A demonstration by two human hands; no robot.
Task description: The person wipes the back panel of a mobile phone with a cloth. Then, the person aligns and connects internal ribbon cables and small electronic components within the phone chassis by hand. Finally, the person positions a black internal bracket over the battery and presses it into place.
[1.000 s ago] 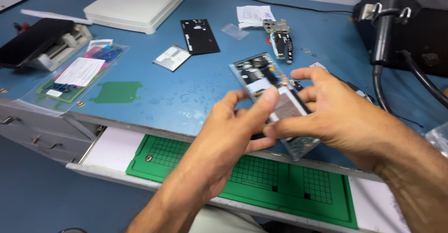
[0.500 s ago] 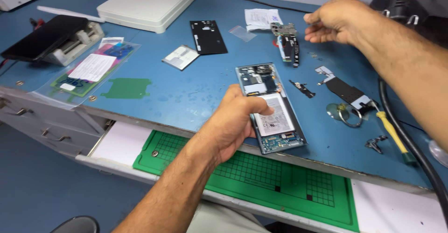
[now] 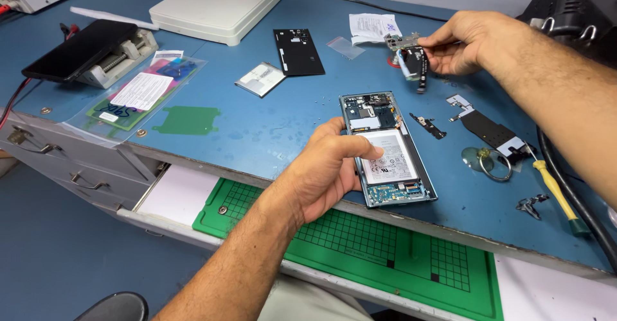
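Blue and scuffed, the workbench (image 3: 244,128) fills most of what I see, with a green gridded cutting mat (image 3: 398,257) on the pulled-out drawer below its front edge. At the far side sits a white flat machine (image 3: 218,3), and to the left a dark phone rests in a grey clamp jig (image 3: 90,51). My left hand (image 3: 321,173) grips the opened phone (image 3: 389,147) by its left edge, thumb laid across the white battery, the phone flat on the bench near the front edge. My right hand (image 3: 469,41) pinches a small metal bracket assembly (image 3: 408,54) above the bench, well beyond the phone. A black back cover (image 3: 299,51) lies nearby, and a yellow-handled screwdriver (image 3: 556,192) at right.
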